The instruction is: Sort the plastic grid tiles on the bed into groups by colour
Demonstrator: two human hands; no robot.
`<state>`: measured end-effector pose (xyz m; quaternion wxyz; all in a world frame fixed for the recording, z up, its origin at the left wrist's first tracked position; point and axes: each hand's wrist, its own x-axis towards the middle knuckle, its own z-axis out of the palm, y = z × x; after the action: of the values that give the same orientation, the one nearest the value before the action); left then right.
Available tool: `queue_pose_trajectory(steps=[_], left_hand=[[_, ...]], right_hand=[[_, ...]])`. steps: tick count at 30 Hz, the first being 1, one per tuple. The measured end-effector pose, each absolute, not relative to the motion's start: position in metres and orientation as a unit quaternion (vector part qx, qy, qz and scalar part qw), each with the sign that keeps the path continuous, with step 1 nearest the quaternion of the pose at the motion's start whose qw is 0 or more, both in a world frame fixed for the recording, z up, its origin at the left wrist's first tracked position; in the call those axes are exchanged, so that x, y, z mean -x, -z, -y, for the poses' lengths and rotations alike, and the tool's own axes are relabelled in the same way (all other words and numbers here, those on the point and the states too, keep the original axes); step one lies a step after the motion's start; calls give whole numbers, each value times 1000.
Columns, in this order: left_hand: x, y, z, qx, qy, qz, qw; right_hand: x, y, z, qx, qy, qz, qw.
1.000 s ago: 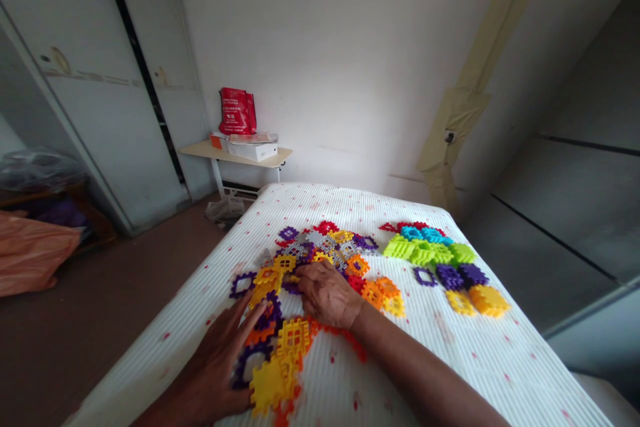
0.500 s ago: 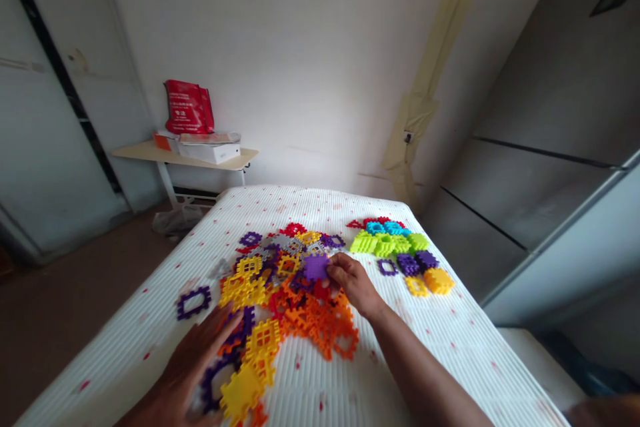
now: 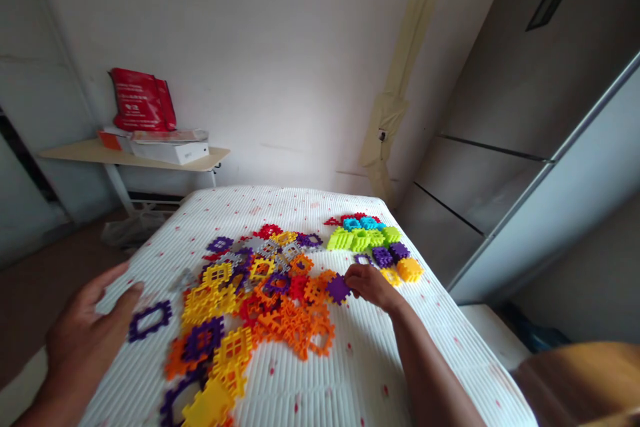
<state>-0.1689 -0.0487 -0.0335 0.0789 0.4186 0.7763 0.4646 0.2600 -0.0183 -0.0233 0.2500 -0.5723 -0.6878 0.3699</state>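
My right hand pinches a solid purple square tile with notched edges, held at the right side of a mixed pile of plastic building tiles. My left hand is open at the left, fingers apart, with nothing in it. Closest to it lies a purple frame tile on the cloth. Yellow window tiles and a solid yellow tile lie at the near end of the pile. Sorted by colour at the right are lime green tiles, purple stacks and a yellow stack.
The tiles rest on a table with a white dotted cloth. Behind at the left, a small table bears a red bag and a white box. A grey refrigerator stands at the right.
My right hand has picked the purple tile out of the pile and carried it right. My left hand has lifted away from the yellow tiles toward the left. The view has turned right.
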Motion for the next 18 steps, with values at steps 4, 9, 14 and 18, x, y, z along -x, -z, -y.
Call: queue_pose_trajectory(steps=[4, 9, 14, 18], left_hand=[[167, 27, 39, -351, -472, -789, 180], [149, 27, 44, -384, -480, -749, 246], [143, 44, 36, -443, -492, -684, 306], [141, 49, 34, -453, -490, -681, 302]], right_hand=[[-279, 30, 18, 611, -397, 635, 258], [-271, 45, 15, 618, -428, 615, 238], [-236, 54, 10, 597, -424, 636, 242], [-214, 54, 10, 575, -415, 662, 244]])
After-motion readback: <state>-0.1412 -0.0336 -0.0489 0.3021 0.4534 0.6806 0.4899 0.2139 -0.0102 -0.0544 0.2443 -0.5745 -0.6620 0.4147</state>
